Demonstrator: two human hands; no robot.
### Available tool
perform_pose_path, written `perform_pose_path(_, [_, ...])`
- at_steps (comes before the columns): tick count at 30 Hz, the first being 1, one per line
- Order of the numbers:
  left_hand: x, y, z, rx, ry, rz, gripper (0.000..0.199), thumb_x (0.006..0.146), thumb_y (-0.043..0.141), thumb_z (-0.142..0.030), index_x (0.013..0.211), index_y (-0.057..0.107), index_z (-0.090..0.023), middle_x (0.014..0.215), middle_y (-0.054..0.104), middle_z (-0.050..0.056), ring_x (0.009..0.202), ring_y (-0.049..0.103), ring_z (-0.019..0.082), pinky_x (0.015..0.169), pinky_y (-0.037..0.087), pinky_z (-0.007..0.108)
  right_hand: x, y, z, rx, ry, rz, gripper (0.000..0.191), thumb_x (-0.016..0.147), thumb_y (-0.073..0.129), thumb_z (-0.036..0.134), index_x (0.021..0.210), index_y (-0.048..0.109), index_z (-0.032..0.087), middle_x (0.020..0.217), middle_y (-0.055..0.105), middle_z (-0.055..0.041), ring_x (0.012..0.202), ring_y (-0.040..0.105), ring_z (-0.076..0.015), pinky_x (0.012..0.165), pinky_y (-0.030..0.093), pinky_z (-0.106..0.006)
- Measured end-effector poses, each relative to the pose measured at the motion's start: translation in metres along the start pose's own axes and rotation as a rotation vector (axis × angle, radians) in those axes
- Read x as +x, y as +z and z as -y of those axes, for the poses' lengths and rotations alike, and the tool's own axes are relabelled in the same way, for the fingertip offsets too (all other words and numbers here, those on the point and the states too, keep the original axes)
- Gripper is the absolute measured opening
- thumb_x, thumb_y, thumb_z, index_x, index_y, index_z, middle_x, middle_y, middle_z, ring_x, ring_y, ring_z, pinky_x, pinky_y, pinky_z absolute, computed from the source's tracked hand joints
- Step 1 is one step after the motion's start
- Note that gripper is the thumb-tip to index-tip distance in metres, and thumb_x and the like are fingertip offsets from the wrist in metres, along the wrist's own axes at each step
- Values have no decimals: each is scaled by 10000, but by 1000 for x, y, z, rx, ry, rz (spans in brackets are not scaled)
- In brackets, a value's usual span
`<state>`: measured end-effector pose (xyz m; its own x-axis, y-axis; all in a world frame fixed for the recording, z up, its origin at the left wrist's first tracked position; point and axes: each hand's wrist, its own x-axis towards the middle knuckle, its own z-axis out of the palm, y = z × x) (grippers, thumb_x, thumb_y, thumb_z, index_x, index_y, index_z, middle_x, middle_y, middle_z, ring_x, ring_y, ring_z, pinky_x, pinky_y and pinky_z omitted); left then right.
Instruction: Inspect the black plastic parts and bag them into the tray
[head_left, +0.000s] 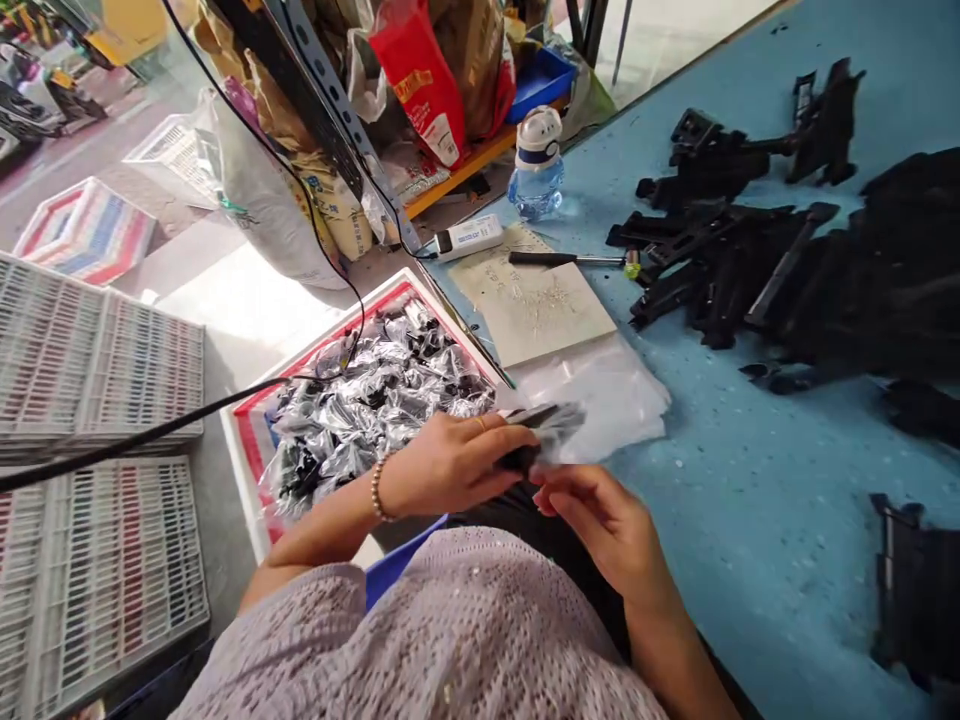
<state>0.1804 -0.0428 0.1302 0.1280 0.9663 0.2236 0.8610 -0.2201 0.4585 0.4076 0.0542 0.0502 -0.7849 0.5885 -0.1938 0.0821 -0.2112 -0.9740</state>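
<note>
My left hand (457, 465), with a beaded bracelet at the wrist, is closed around a black part in a clear plastic bag (559, 425). Its fingers and the wrapping hide much of the part. Close by at the lower end of that bag, my right hand (604, 525) has thumb and fingertips pinched together; what lies between them is too small to make out. Under and beyond the held bag, a stack of flat clear plastic bags (622, 395) lies on the blue table (750, 520). Many black parts (720, 260) are heaped on the table at the right.
A red-rimmed white crate (244, 450) of bagged parts (382, 390) stands at my left. On the table are a cardboard sheet (555, 310), a screwdriver (562, 258), a white box-shaped device (470, 238) and a water bottle (537, 170). A black cable (187, 415) crosses the crate.
</note>
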Motion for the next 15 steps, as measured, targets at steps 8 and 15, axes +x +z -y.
perform_pose_path(8, [-87, -25, 178, 200, -1195, 139, 345, 901, 690, -267, 1222, 697, -142, 1005, 746, 74, 938, 668, 208, 839, 488, 291, 8, -28, -28, -39, 110, -166, 268, 949, 700, 480, 1030, 757, 231, 1017, 786, -75, 834, 745, -178, 781, 652, -309])
perform_pose_path(15, [-129, 69, 210, 275, -1595, 155, 363, 991, 643, -309, 1284, 610, -98, 1259, 659, 151, 1051, 670, 229, 912, 575, 434, -12, -48, -56, 16, 211, -323, 315, 895, 754, 517, 1007, 744, 222, 996, 784, -88, 816, 743, -191, 763, 657, -338])
